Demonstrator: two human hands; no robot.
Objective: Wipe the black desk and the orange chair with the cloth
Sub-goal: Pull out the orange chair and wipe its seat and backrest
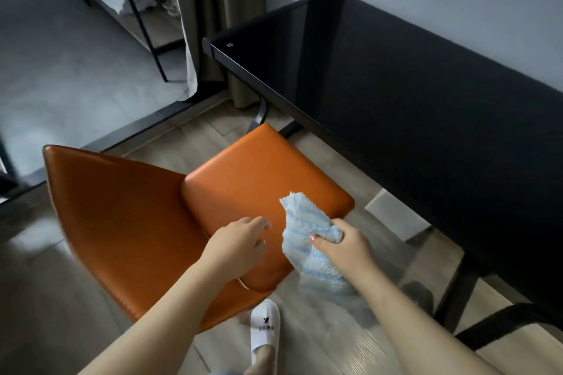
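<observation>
— Where is the cloth just now?

— The fluffy light-blue and white striped microfibre cloth (307,240) is in the right hand (347,245), bunched up. The fingers are curled round its middle with the thumb pinching it from the near side; one end sticks up over the seat, the other hangs down past the wrist.

— And is it on the chair?

— It is over the near right part of the seat of the orange leather chair with its curved backrest (231,192). Whether the fabric actually touches the seat I cannot tell (the lower end is blurred).

— What about the other hand?

— The left hand (237,242) hovers over the seat just beside the cloth, palm down, fingers loosely bent and holding nothing. It looks close to the leather, but contact is not clear.

— The desk?

— The black desk with a glossy glass top (396,85) stands to the right against the pale wall, with the chair's far corner close to its edge. The chair is turned so its backrest faces left.

— Anything else?

— A white slipper with a dark logo (264,326) on the person's foot rests on the grey wood-look floor (320,341), below the seat's near edge. Grey curtains (210,9) hang at the desk's far end.
</observation>
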